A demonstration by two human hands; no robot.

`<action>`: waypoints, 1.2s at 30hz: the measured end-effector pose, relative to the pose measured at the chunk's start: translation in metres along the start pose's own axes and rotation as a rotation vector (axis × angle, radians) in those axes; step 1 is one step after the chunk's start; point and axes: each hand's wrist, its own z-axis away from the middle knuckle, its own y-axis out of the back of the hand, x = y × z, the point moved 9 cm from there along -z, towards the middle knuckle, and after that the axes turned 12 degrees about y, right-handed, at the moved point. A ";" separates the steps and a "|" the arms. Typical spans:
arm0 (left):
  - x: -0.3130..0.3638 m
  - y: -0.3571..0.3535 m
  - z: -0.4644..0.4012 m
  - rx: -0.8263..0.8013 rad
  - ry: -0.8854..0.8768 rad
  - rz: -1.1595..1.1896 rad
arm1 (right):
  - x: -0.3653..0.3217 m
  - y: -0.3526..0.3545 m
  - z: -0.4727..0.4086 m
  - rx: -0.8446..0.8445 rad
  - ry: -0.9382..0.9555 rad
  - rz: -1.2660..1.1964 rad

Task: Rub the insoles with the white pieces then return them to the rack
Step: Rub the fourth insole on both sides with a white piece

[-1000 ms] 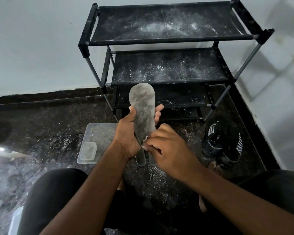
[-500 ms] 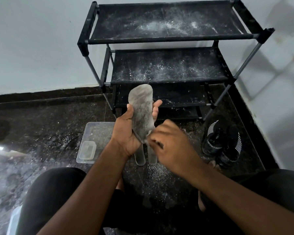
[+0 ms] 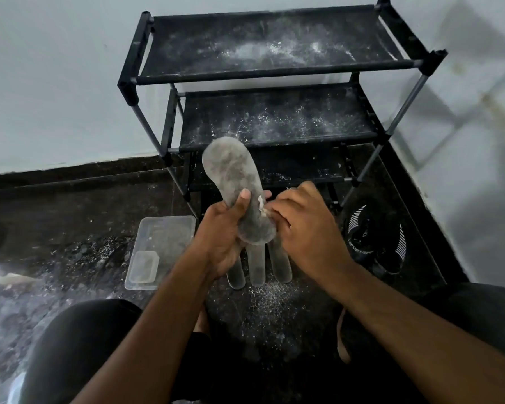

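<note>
My left hand (image 3: 220, 234) grips a grey, powder-dusted insole (image 3: 233, 176) around its middle and holds it upright in front of the black rack (image 3: 274, 71). My right hand (image 3: 306, 228) pinches a small white piece (image 3: 262, 207) and presses it against the insole's right edge. Three more insoles (image 3: 257, 265) lie side by side on the floor just below my hands, their upper parts hidden. The rack's fabric shelves are speckled with white powder and hold nothing.
A clear plastic container (image 3: 169, 237) with a smaller tub (image 3: 144, 266) inside sits on the dark floor at left. A pair of black sneakers (image 3: 373, 237) stands right of the rack. White dust covers the floor. My knees frame the bottom of the view.
The insole has tilted and risen slightly in my left hand. My right hand moved up along its right edge with the white piece, from the heel toward the middle.
</note>
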 end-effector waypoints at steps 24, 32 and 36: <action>-0.009 -0.007 0.001 -0.015 -0.008 -0.023 | -0.013 -0.015 0.003 -0.129 0.057 -0.048; -0.017 -0.006 -0.001 -0.027 0.022 -0.231 | 0.020 -0.007 0.003 0.011 -0.160 -0.152; -0.019 -0.013 0.003 -0.044 0.009 -0.401 | 0.035 0.000 0.003 0.086 -0.265 -0.216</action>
